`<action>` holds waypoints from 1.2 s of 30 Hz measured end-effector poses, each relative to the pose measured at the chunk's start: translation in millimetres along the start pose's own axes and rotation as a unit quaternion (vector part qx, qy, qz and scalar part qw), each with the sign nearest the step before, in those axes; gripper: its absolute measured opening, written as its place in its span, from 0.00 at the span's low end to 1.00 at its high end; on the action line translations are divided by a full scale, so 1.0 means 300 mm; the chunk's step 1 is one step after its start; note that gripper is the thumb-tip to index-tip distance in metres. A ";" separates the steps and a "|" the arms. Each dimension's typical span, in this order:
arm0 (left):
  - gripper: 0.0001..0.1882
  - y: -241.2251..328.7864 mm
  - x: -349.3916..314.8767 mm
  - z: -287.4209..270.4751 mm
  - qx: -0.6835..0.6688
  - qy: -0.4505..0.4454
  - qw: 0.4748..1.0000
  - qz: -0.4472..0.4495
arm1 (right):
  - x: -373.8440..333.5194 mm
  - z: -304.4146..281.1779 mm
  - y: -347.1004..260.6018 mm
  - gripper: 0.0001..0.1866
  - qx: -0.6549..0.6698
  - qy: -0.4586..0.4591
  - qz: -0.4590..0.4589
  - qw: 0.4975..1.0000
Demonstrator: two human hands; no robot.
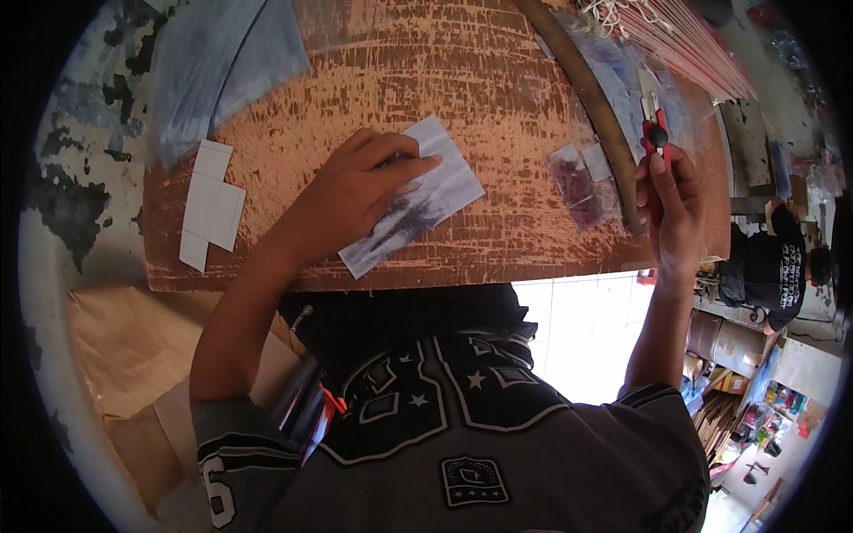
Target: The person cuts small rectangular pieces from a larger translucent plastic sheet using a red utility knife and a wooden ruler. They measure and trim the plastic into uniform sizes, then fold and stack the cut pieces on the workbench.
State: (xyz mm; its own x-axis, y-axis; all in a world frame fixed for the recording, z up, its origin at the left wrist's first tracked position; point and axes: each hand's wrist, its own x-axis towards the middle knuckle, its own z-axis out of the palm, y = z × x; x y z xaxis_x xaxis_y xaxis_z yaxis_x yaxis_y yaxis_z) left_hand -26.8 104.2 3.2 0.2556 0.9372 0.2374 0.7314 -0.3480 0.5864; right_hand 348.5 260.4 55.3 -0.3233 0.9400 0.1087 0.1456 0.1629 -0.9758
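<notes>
My left hand (360,182) rests on a rectangular grey printed sheet (449,173) with a dark blotchy picture. Its fingers are bent and hold the sheet against the worn wooden table (391,71). Where the fingertips press is partly hidden. Out at the table's right side, my right hand (673,200) is closed around a red utility knife (649,129) with a black slider. The knife's metal end points away from me, apart from the sheet.
A white cut-out card (211,204) lies at left, below clear plastic sheets (240,62). A long curved wooden strip (586,84) separates a small plastic packet (577,191) from my right hand. Red-pink sticks (675,40) lie far right. Another person (769,271) is beyond the right edge.
</notes>
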 end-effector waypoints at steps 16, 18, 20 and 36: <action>0.22 0.093 0.053 -0.049 0.051 -0.040 0.997 -0.031 | -0.067 0.082 0.039 0.17 0.253 0.086 0.028 0.963; 0.22 0.089 0.059 -0.051 0.063 -0.038 0.997 -0.024 | -0.063 0.082 0.047 0.17 0.260 0.083 0.036 0.961; 0.22 0.077 0.061 -0.055 0.080 -0.039 0.996 -0.017 | -0.050 0.079 0.051 0.17 0.269 0.094 0.023 0.958; 0.22 -0.088 0.020 0.000 0.051 0.029 0.989 0.133 | -0.224 0.120 -0.018 0.25 0.072 0.003 -0.085 0.994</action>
State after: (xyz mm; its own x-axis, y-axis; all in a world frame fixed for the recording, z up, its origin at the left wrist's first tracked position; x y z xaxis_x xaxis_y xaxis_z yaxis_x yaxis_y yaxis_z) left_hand -44.5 119.0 -11.0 0.4131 0.8082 0.4197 0.7040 -0.5758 0.4158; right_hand 335.9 185.7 46.3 -0.3269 0.9043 0.2745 -0.0462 0.2748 -0.9604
